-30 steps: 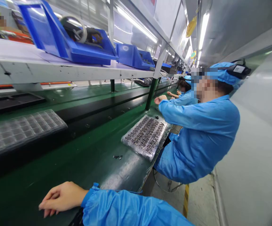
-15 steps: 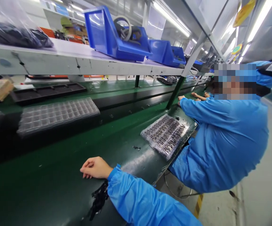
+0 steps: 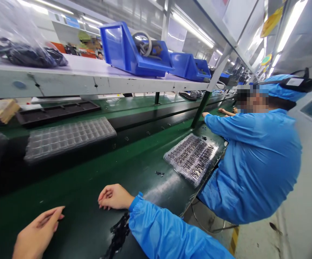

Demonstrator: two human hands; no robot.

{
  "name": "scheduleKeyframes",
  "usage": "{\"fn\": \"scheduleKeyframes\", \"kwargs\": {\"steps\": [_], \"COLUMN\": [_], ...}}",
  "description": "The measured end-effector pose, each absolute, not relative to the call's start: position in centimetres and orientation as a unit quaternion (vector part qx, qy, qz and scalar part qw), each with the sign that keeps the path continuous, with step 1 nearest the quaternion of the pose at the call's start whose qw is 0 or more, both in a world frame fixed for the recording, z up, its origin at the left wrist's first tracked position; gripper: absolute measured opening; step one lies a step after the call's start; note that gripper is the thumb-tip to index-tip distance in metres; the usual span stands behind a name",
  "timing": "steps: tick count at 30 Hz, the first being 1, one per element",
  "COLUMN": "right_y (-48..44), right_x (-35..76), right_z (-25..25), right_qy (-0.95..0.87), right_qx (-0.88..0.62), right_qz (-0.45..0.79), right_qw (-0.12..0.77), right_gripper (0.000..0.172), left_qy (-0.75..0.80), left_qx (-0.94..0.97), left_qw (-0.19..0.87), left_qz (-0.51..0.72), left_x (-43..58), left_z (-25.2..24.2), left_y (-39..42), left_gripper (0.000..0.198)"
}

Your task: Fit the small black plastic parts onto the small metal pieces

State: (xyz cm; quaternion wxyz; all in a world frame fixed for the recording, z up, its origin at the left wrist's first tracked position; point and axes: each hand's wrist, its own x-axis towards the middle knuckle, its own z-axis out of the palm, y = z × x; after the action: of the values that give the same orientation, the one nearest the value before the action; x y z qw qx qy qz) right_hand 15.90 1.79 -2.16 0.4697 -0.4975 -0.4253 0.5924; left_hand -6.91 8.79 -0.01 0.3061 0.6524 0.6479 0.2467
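Note:
My right hand (image 3: 115, 196) rests low over the green bench top (image 3: 82, 223), its fingers curled in toward the thumb. Whether something small is inside them I cannot make out. Just below that wrist lies a heap of small black pieces (image 3: 118, 233), partly beside the blue sleeve (image 3: 166, 230). At the lower left, my left hand (image 3: 38, 232) is closed with thumb and fingers pressed together; anything between the tips is hidden or too small to name. A few loose black pieces (image 3: 159, 173) lie ahead of the right hand.
A clear tray filled with small dark parts (image 3: 190, 158) lies near the bench edge, beside a co-worker in blue (image 3: 253, 154). An empty-looking clear compartment tray (image 3: 72, 138) and a black tray (image 3: 58, 113) sit farther back. Blue bins (image 3: 136, 54) stand on the shelf above; a post (image 3: 201, 108) supports it.
My left hand has come into view at the lower left. The right hand stays closed near the black heap, and the whole view has shifted slightly. The co-worker's head has turned.

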Motion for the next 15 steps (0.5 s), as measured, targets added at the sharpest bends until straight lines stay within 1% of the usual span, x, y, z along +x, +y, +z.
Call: {"fn": "scheduleKeyframes", "kwargs": {"steps": [2, 3, 7, 11, 13, 15], "right_y": [1.4, 1.2, 0.6, -0.1, -0.9, -1.5], "right_x": [15.9, 15.8, 15.7, 16.1, 16.6, 17.2], "right_z": [-2.1, -1.9, -0.8, 0.0, 0.2, 0.4], "right_qy": [-0.43, -0.431, -0.44, -0.502, -0.56, -0.618], "right_qx": [-0.508, -0.517, -0.549, -0.522, -0.495, -0.48], "right_qz": [0.588, 0.582, 0.551, 0.543, 0.548, 0.552], "right_qw": [0.46, 0.456, 0.449, 0.426, 0.375, 0.288], "right_gripper": [0.015, 0.015, 0.013, 0.01, 0.012, 0.015], "left_qy": [0.643, 0.635, 0.592, 0.585, 0.575, 0.559], "left_qx": [0.578, 0.555, 0.557, 0.553, 0.555, 0.56], "left_qw": [0.376, 0.4, 0.428, 0.43, 0.432, 0.435], "left_qz": [0.333, 0.359, 0.394, 0.408, 0.418, 0.429], "left_x": [-6.8, -6.6, -5.9, -6.0, -6.0, -5.8], "left_z": [0.4, 0.6, 0.6, 0.2, 0.2, 0.2], "left_y": [7.8, 7.3, 6.7, 6.6, 6.2, 5.8], "left_gripper": [0.042, 0.043, 0.046, 0.041, 0.035, 0.028]}}
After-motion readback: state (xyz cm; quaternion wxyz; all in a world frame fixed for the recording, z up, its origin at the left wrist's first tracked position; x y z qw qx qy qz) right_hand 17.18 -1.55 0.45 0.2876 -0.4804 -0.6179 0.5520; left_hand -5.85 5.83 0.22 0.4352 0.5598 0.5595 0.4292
